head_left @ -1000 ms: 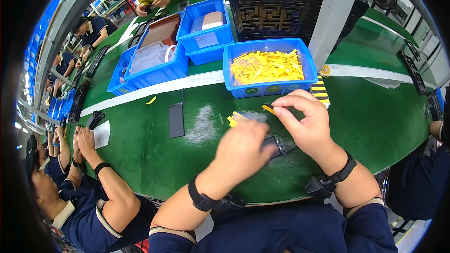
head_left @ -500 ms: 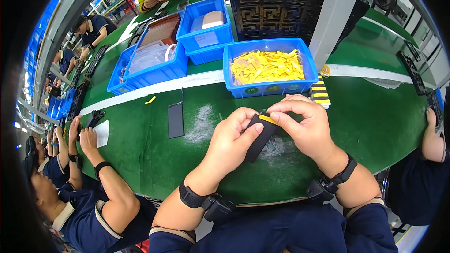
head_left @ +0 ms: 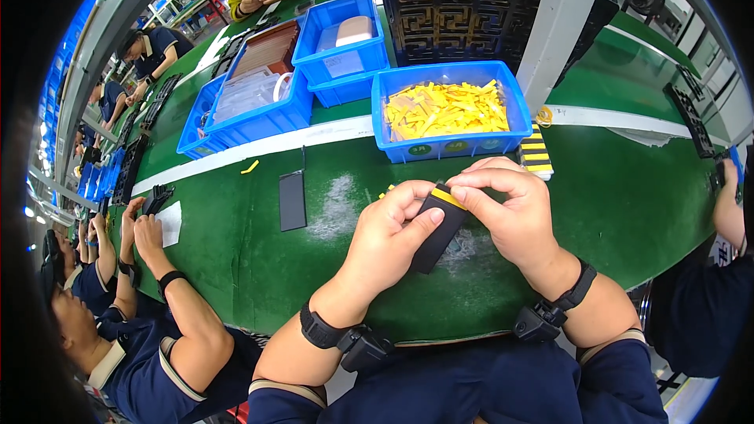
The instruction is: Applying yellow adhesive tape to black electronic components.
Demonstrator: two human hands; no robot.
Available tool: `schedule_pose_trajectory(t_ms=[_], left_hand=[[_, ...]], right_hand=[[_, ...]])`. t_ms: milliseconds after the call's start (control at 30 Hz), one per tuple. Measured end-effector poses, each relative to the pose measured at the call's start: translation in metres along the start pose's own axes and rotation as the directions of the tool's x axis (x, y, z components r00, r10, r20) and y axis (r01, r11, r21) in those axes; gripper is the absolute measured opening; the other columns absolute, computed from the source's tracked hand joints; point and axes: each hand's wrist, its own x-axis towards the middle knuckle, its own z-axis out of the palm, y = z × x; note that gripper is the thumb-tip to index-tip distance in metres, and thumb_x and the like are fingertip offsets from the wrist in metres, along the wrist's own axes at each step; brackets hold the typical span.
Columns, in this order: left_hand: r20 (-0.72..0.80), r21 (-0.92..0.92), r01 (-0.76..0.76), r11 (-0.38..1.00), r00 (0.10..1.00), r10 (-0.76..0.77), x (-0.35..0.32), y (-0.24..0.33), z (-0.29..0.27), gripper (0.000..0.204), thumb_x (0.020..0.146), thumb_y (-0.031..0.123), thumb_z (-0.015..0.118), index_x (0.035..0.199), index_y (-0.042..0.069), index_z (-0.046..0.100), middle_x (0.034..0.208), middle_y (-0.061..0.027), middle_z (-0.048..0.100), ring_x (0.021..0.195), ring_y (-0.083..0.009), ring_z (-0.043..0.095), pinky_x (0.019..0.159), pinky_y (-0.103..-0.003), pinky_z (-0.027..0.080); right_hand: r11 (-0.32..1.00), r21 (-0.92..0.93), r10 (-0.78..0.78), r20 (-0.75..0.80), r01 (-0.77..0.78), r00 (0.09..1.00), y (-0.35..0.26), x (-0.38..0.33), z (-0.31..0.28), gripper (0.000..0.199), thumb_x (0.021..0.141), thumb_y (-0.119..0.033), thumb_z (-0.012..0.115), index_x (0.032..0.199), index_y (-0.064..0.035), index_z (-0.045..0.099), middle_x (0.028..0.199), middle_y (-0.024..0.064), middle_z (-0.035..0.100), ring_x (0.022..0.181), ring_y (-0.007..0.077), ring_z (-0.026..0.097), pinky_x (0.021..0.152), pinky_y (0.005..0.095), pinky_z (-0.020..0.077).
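Pinching a yellow strip point(head_left: 449, 197) against the top end of a black slab point(head_left: 434, 229), the right hand point(head_left: 514, 216) has its thumb and forefinger pressed together on that strip, the other fingers curled below. The left hand point(head_left: 390, 237) grips the slab from the other side, thumb laid along its face and fingers wrapped behind, so the slab stands tilted between both hands, just above the green table point(head_left: 236, 259). Both wrists wear black bands. A pale scuffed patch marks the table under the hands and another lies a little to the left. Near that patch a second black slab point(head_left: 292, 200) lies flat, apart from the hands. A small yellow piece point(head_left: 250, 166) lies further left, close to a white line that runs across the table. Just beyond the hands stands a blue bin point(head_left: 448, 145) filled with yellow strips. To its right a yellow-and-black striped block point(head_left: 536, 153) rests on the table, touching the bin's corner or nearly so. Behind the bin sits a black patterned tray point(head_left: 463, 8), and to the left more blue bins point(head_left: 259, 114) hold clear bags and a pink thing. On the left a co-worker point(head_left: 149, 322) in dark blue rests both hands by a white sheet point(head_left: 170, 222). Another person in yellow sits at the far side.
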Motion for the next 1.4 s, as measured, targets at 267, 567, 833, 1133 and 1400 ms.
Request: schedule_pose_trajectory(t_ms=[267, 567, 833, 1133, 1400], left_hand=[[-0.030, -0.006, -0.030, 1.000, 0.999, 0.030, -0.002, 0.000, 0.000, 0.020, 0.088, 0.006, 0.056, 0.107, 0.000, 0.054, 0.090, -0.0041, 0.066, 0.080, -0.0057, 0.058, 0.071, -0.021, 0.046], [-0.018, 0.025, 0.005, 1.000, 1.000, -0.005, -0.003, 0.004, 0.003, 0.021, 0.089, 0.005, 0.055, 0.109, -0.001, 0.053, 0.093, -0.0039, 0.063, 0.083, -0.0061, 0.057, 0.073, -0.020, 0.045], [-0.122, 0.124, -0.065, 0.990, 0.989, 0.080, -0.005, 0.011, 0.001, 0.018, 0.087, 0.006, 0.056, 0.104, -0.001, 0.055, 0.084, -0.0053, 0.066, 0.074, -0.0067, 0.059, 0.066, -0.022, 0.047], [-0.096, 0.190, -0.078, 0.979, 0.991, 0.097, -0.004, 0.010, -0.004, 0.018, 0.087, 0.006, 0.056, 0.103, -0.002, 0.055, 0.085, -0.0056, 0.066, 0.074, -0.0057, 0.058, 0.065, -0.022, 0.047], [-0.090, -0.111, -0.056, 0.992, 0.995, 0.046, 0.000, 0.004, -0.004, 0.022, 0.088, 0.005, 0.055, 0.108, -0.003, 0.050, 0.092, -0.0056, 0.065, 0.080, -0.0062, 0.058, 0.069, -0.021, 0.046]], right_hand=[[0.976, -0.167, -0.145, -0.004, 0.142, 0.989, -0.004, 0.000, 0.003, 0.008, 0.069, -0.003, 0.068, 0.076, -0.0039, 0.068, 0.074, 0.0080, 0.063, 0.072, 0.0211, 0.059, 0.070, 0.0302, 0.0448], [0.821, -0.457, -0.371, 0.029, 0.342, 0.928, -0.004, -0.002, 0.005, 0.012, 0.063, -0.008, 0.071, 0.073, -0.0062, 0.064, 0.076, 0.0062, 0.059, 0.082, 0.0252, 0.057, 0.082, 0.0445, 0.0418], [0.893, -0.359, -0.266, 0.071, 0.273, 0.961, -0.005, 0.002, -0.001, 0.013, 0.062, -0.008, 0.071, 0.072, -0.0055, 0.063, 0.088, 0.0064, 0.059, 0.092, 0.0265, 0.055, 0.085, 0.0450, 0.0409], [0.649, -0.540, -0.510, 0.213, 0.536, 0.833, -0.014, 0.004, -0.008, 0.014, 0.063, -0.004, 0.070, 0.074, -0.0077, 0.063, 0.092, 0.0034, 0.061, 0.099, 0.0282, 0.055, 0.097, 0.0526, 0.0333], [0.751, -0.378, -0.474, 0.264, 0.542, 0.840, -0.023, -0.001, -0.003, 0.014, 0.066, -0.003, 0.070, 0.077, -0.0074, 0.062, 0.093, 0.0031, 0.064, 0.104, 0.0280, 0.056, 0.100, 0.0527, 0.0311]])
